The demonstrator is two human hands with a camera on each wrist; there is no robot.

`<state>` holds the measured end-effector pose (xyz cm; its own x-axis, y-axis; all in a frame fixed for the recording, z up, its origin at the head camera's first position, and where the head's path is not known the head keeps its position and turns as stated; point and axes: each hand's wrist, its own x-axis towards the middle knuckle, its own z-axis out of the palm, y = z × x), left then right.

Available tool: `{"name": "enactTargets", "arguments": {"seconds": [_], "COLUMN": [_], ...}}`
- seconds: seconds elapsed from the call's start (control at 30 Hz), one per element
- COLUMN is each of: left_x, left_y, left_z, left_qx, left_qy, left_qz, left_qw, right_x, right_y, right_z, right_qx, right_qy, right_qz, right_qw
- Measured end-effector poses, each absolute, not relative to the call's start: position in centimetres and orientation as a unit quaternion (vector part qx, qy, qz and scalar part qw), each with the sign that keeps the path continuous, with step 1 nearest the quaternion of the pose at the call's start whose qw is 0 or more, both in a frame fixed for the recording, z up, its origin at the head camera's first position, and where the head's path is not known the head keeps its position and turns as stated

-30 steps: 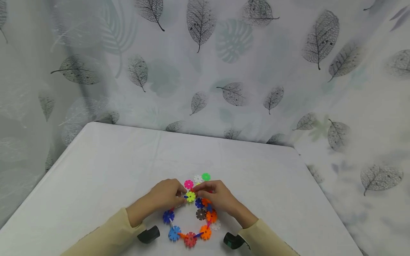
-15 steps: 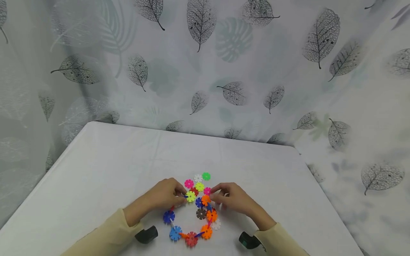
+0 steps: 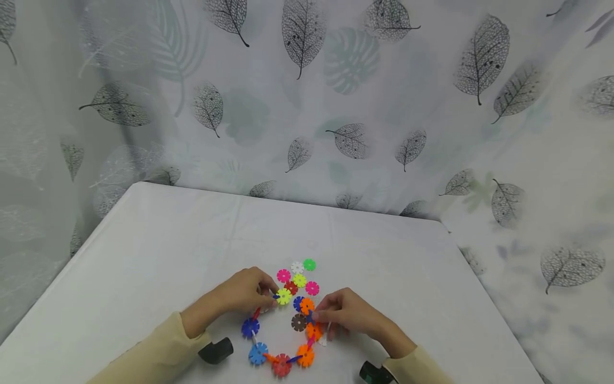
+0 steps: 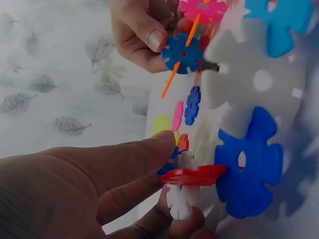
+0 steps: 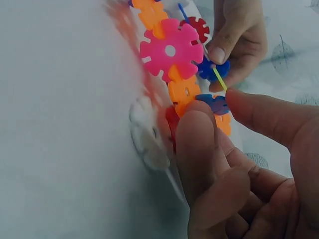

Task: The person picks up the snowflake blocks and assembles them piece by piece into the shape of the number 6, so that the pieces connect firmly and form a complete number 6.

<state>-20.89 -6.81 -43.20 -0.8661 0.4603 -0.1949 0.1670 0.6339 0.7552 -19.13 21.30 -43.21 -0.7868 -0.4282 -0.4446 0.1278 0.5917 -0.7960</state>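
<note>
A chain of notched plastic snowflake discs lies as an unclosed ring in the head view, including a light blue disc (image 3: 258, 353) and a red disc (image 3: 281, 366) at its near side. My left hand (image 3: 247, 290) pinches a blue disc (image 5: 220, 70) at the chain's left end, where a yellow disc (image 3: 283, 296) is slotted in. On the right side, my right hand (image 3: 352, 317) pinches another blue disc (image 4: 183, 54) between thumb and fingers. An orange disc (image 3: 307, 306) sits just beyond it at the chain's right end.
Loose discs lie past the ring: a green one (image 3: 309, 264), a white one (image 3: 297, 266), pink, yellow and red ones. A brown disc (image 3: 298, 322) lies inside the ring. Each wrist carries a black camera (image 3: 216, 351). A leaf-print curtain (image 3: 307, 106) hangs behind the white table (image 3: 192, 229).
My right hand has moved from beside the yellow disc to the right and nearer, and now pinches the chain's blue disc. The ring has shifted slightly left and nearer; my left hand keeps its hold.
</note>
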Motion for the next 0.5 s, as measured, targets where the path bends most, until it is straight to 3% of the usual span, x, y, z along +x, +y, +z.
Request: {"name": "enactTargets", "arguments": {"seconds": [0.5], "left_x": [-20.5], "left_y": [-8.2], "left_z": [-42.9], "left_qx": [0.217], "left_qy": [0.861], "left_qz": [0.401], "left_qw": [0.228], "right_x": [-15.1], "right_y": [19.4], "right_z": [-43.4], "right_qx": [-0.113], "right_qy": [0.804], "right_qz": [-0.476], "right_qw": [0.337]}}
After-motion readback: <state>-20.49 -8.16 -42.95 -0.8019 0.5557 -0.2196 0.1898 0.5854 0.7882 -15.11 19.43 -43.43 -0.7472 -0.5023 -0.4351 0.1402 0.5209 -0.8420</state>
